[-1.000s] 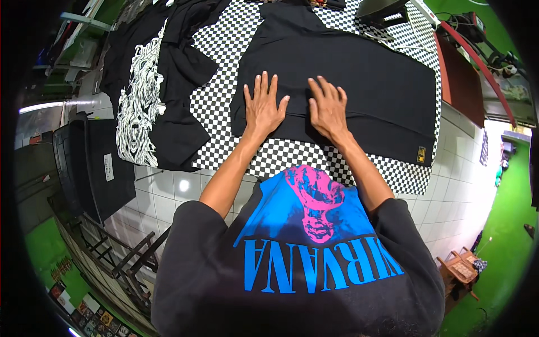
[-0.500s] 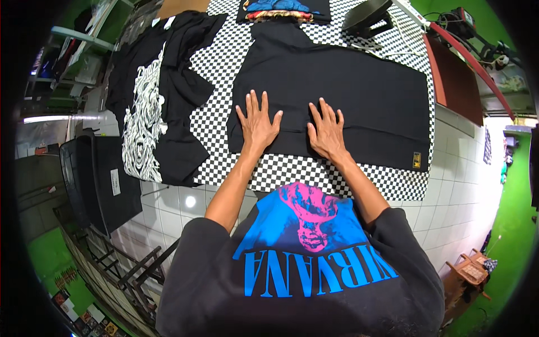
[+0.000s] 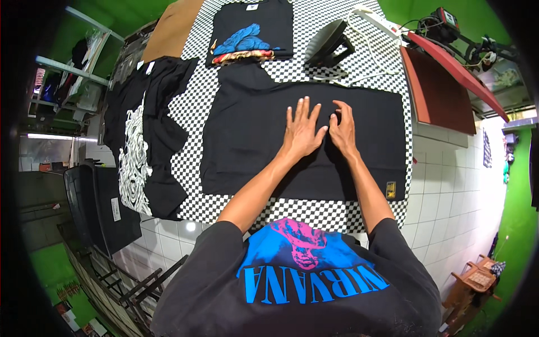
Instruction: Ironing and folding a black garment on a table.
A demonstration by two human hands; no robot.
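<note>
A black T-shirt (image 3: 252, 135) lies spread sideways on a black-and-white checkered cloth (image 3: 185, 121). One sleeve sticks out at its far left, and a small gold-and-black tag sits at its near right corner. My left hand (image 3: 302, 133) rests flat on the middle of the fabric, fingers extended. Close to its right, my right hand (image 3: 343, 128) is on the shirt with its fingers bent and its thumb apart. Neither hand grips any cloth.
Left of the shirt lies another black T-shirt (image 3: 168, 137) with a white print. A folded shirt stack (image 3: 255, 19) is at the back, with a dark iron (image 3: 325, 45) and its cord to the right. A red-brown board (image 3: 438, 92) stands off the table's right side.
Both hands have moved right and farther over the shirt, the left coming close to the right. The right fingers are more bent. My view has shifted, showing more of the table's back.
</note>
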